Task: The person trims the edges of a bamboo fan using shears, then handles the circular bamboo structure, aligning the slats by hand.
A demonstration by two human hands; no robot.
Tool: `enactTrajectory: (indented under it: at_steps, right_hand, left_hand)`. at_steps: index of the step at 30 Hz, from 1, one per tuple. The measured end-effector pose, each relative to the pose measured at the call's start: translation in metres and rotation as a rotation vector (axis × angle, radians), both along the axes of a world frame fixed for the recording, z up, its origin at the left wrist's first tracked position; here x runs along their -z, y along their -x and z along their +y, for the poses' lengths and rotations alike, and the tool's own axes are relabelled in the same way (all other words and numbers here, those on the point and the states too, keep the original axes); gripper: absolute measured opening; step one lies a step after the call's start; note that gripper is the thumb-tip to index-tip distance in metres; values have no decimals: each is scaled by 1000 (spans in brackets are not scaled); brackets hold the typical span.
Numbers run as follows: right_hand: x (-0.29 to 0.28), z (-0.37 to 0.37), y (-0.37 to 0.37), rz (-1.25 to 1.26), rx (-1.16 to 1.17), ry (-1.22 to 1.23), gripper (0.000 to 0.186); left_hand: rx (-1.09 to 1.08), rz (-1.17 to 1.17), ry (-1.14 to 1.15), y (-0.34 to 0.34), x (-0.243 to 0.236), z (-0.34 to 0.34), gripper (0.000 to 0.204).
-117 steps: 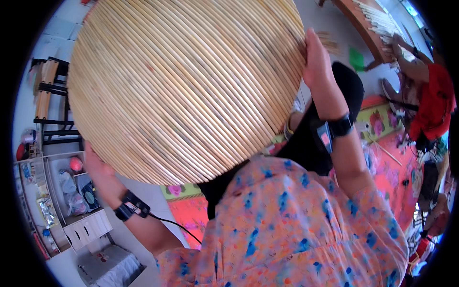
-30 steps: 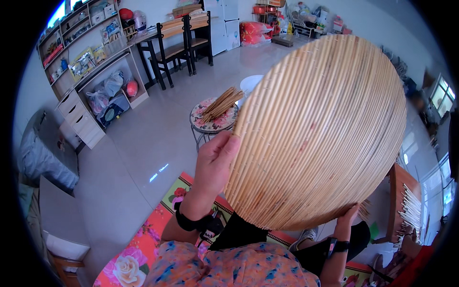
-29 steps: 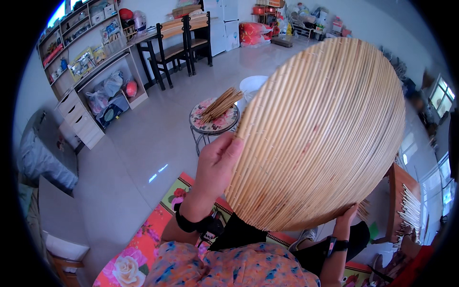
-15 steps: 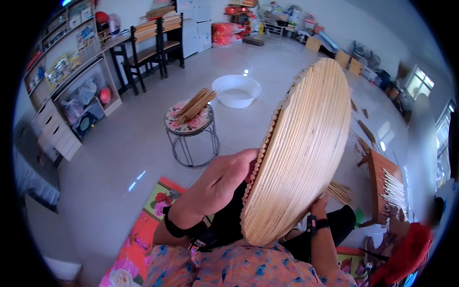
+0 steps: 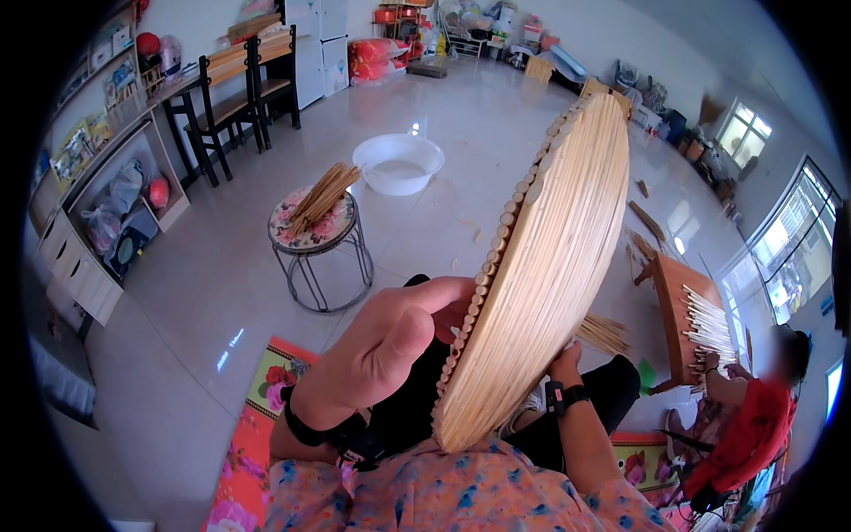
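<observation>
A large round tray of pale stalks (image 5: 541,275) stands tilted on edge before me, its lower end against my lap. Cut stalk ends form a bumpy row along its left rim. At that rim is my left hand (image 5: 390,337), fingers curled against the tray's back side and partly hidden, thumb lifted off it. My right hand (image 5: 565,362) grips the lower right edge, its fingers mostly covered by the tray.
A floral stool (image 5: 310,235) bears a bundle of stalks (image 5: 324,197); a white basin (image 5: 399,168) stands beyond it. To the right, a person in red (image 5: 753,417) sits at a low wooden table (image 5: 671,306) with white stalks (image 5: 706,324). More stalks (image 5: 603,334) lie behind the tray.
The tray has turned more edge-on, showing its face narrower. My view has swung right, so the stool and basin sit further left and the person in red shows more fully.
</observation>
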State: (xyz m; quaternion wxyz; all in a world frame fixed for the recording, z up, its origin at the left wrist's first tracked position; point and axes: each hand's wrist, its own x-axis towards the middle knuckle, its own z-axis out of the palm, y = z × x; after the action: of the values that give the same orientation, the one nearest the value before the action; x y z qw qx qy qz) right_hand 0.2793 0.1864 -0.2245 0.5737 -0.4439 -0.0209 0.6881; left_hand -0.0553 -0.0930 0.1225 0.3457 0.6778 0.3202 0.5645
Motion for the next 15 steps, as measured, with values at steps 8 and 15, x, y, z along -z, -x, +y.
enactTrajectory:
  at_steps: [8, 15]
  right_hand:
    - [-5, -6, 0, -89, 40, -97, 68]
    - [-34, -13, 8, -98, 125, -114, 57]
  left_hand:
    - [7, -107, 17, -1, 5, 3, 82]
    - [-149, -81, 73, 16, 15, 11, 67]
